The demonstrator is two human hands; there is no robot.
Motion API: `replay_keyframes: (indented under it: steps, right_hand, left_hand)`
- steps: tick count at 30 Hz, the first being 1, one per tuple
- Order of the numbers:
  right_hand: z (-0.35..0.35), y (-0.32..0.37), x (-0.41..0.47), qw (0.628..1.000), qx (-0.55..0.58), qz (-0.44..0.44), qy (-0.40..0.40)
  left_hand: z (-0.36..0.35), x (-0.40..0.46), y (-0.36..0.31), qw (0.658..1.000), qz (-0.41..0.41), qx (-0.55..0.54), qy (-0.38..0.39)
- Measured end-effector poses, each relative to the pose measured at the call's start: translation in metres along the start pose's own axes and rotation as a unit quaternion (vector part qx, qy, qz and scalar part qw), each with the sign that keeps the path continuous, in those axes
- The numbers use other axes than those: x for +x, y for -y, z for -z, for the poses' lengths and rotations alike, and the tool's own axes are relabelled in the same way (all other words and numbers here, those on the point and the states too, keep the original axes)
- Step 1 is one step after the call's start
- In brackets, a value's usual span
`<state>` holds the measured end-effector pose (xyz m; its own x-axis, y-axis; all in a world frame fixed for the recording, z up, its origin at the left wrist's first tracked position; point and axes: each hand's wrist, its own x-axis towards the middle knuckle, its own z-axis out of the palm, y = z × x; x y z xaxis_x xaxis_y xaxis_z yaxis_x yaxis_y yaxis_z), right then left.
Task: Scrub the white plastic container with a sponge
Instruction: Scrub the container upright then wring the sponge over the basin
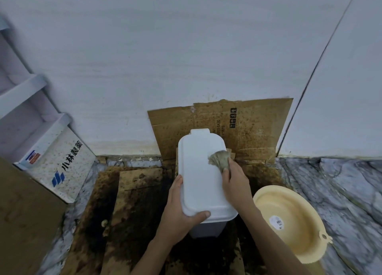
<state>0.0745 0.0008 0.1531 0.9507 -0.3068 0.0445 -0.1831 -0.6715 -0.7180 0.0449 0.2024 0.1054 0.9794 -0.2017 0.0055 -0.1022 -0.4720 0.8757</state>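
Observation:
A tall white plastic container [199, 171] with its lid on stands on stained cardboard in the middle of the floor. My left hand [179, 210] grips the near left corner of the lid, thumb on top. My right hand [234, 181] presses a grey-green sponge [220, 159] against the lid's far right edge. The container's lower body is mostly hidden under the lid and my hands.
A cream plastic basin [289, 221] sits on the marble floor to the right. Dirty cardboard [248, 128] leans on the white wall behind. A speckled white box with blue print [60, 163] and a shelf [22, 109] stand at left.

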Motion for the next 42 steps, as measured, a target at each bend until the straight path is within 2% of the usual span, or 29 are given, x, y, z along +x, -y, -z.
replay_keyframes:
  steps: [11, 18, 21, 23, 25, 26, 28, 29, 31, 35, 39, 42]
  right_hand:
    - [0.028, -0.015, -0.094, 0.989, -0.143, 0.037, 0.02]
    - [0.044, -0.02, -0.126, 0.979, -0.186, 0.046, 0.062]
    - [0.052, -0.018, -0.136, 0.974, -0.191, 0.067, 0.1]
    - [0.058, -0.018, -0.142, 0.969, -0.186, 0.092, 0.133]
    - [0.062, -0.015, -0.148, 0.961, -0.176, 0.121, 0.174]
    - [0.065, -0.013, -0.15, 0.956, -0.172, 0.137, 0.197]
    - [0.069, -0.009, -0.155, 0.945, -0.152, 0.166, 0.238]
    - [0.071, -0.007, -0.156, 0.941, -0.136, 0.176, 0.253]
    - [0.077, -0.005, -0.159, 0.938, -0.106, 0.177, 0.278]
    - [0.098, -0.009, -0.163, 0.948, -0.065, 0.123, 0.286]
    - [0.125, -0.021, -0.164, 0.962, -0.024, 0.014, 0.273]
    - [0.144, -0.036, -0.158, 0.945, 0.023, -0.108, 0.309]
  left_hand:
    - [0.008, -0.005, -0.023, 0.998, 0.041, 0.052, 0.011]
    - [0.003, -0.021, -0.041, 0.992, 0.081, 0.098, -0.009]
    - [0.002, -0.032, -0.047, 0.99, 0.084, 0.101, -0.046]
    - [0.0, -0.043, -0.052, 0.983, 0.132, 0.061, -0.108]
    - [-0.005, -0.056, -0.057, 0.956, 0.266, -0.039, -0.118]
    - [-0.007, -0.062, -0.057, 0.927, 0.347, -0.114, -0.081]
    - [-0.01, -0.078, -0.058, 0.848, 0.459, -0.259, 0.063]
    - [-0.012, -0.084, -0.057, 0.817, 0.472, -0.305, 0.131]
    - [-0.018, -0.093, -0.054, 0.801, 0.446, -0.356, 0.181]
    - [-0.023, -0.095, -0.06, 0.84, 0.348, -0.385, 0.159]
    - [-0.023, -0.088, -0.08, 0.866, 0.246, -0.397, 0.178]
    - [-0.026, -0.077, -0.095, 0.888, 0.181, -0.372, 0.201]
